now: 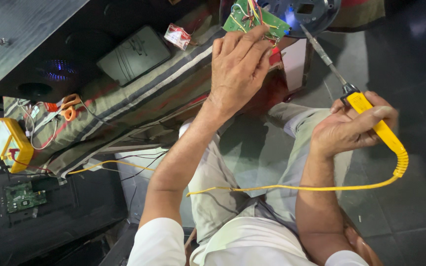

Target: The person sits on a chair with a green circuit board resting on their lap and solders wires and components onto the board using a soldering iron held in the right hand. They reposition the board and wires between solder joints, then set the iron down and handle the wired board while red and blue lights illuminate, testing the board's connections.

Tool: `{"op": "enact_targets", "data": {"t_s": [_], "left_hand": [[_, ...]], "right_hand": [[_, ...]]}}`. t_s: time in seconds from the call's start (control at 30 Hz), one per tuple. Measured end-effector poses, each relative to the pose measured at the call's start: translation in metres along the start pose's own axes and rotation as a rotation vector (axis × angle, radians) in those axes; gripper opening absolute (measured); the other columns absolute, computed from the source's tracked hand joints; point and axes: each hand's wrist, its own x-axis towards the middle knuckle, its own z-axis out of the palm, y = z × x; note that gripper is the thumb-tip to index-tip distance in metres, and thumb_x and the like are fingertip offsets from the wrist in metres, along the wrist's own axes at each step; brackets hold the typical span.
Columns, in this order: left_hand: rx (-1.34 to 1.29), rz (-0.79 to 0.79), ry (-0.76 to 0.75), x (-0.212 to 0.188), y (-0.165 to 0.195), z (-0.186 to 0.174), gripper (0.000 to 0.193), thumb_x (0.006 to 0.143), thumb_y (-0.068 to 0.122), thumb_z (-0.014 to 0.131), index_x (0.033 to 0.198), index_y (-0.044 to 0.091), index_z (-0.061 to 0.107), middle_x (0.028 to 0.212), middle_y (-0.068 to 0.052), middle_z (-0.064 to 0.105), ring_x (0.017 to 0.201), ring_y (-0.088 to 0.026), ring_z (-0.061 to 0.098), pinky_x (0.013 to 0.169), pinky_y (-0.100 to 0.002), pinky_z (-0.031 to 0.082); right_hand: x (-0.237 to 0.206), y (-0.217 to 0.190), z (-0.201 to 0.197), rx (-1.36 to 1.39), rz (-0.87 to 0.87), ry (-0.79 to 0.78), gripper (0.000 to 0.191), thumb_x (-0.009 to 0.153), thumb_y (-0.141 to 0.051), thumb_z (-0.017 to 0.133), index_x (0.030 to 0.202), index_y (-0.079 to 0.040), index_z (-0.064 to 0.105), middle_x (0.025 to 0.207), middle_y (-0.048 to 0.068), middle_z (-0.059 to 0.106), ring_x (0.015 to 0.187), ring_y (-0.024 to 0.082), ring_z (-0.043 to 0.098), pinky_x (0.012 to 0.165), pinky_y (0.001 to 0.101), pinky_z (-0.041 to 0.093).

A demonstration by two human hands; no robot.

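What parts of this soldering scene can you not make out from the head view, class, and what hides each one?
- Green circuit board: near edge under the left hand; top cut off by the frame.
- Soldering iron handle: middle wrapped by the right hand.
- Iron tip: too thin to tell whether it touches the board.
- Yellow meter: face angled away, display unreadable.
- Second board, lower left: parts too small.

Single head view, steeply down, close over lap

Electronics repair workshop, multimeter [10,143], circuit board [24,196]
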Motion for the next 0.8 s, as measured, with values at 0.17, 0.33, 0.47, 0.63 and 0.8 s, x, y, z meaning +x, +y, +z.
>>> {"op": "enact_targets", "data": {"t_s": [0.17,0.33,0.47,0.63,0.8], "left_hand": [[-0.003,0.007,-0.004,0.0,-0.0005,-0.0008,0.019,0.093,0.011,0.075,0.11,0.01,0.069,0.133,0.001,0.064,0.112,-0.023,0.059,0.096,-0.039,0.042],[0.004,0.012,-0.001,0.0001,0.0001,-0.0016,0.019,0.092,0.009,0.075,0.11,0.01,0.069,0.133,0.001,0.064,0.112,-0.022,0.06,0.095,-0.039,0.042],[0.014,0.02,0.01,-0.0002,-0.0003,-0.0009,0.02,0.091,0.009,0.075,0.11,0.01,0.069,0.132,0.001,0.065,0.112,-0.022,0.06,0.095,-0.038,0.042],[-0.013,-0.001,0.027,0.0,-0.0008,0.0003,0.021,0.092,0.01,0.076,0.111,0.011,0.069,0.132,0.002,0.065,0.111,-0.021,0.06,0.096,-0.038,0.042],[0.02,0.008,0.027,0.0016,0.0007,0.001,0.022,0.091,0.01,0.076,0.111,0.012,0.069,0.13,0.002,0.064,0.11,-0.021,0.06,0.095,-0.038,0.042]], "right_hand": [[0.0011,0.0028,-0.0018,0.004,-0.013,-0.021,0.029,0.115,-0.031,0.058,0.113,-0.004,0.049,0.1,0.012,0.058,0.063,0.016,0.052,0.047,0.0264,0.043],[0.0005,0.0038,-0.0034,0.005,-0.014,-0.027,0.028,0.116,-0.03,0.057,0.114,-0.004,0.048,0.101,0.011,0.058,0.064,0.016,0.051,0.047,0.0266,0.043],[0.0021,0.0041,-0.0044,-0.016,-0.043,-0.061,0.028,0.116,-0.031,0.056,0.114,-0.004,0.048,0.103,0.011,0.058,0.061,0.014,0.05,0.044,0.0252,0.043],[0.0017,0.0039,-0.0041,-0.001,-0.032,-0.053,0.027,0.117,-0.03,0.056,0.115,-0.004,0.048,0.1,0.011,0.057,0.061,0.014,0.049,0.044,0.0256,0.043],[0.0013,0.0025,-0.0033,0.004,-0.021,-0.054,0.027,0.116,-0.03,0.056,0.116,-0.004,0.048,0.101,0.011,0.057,0.062,0.014,0.049,0.044,0.0255,0.043]]}}
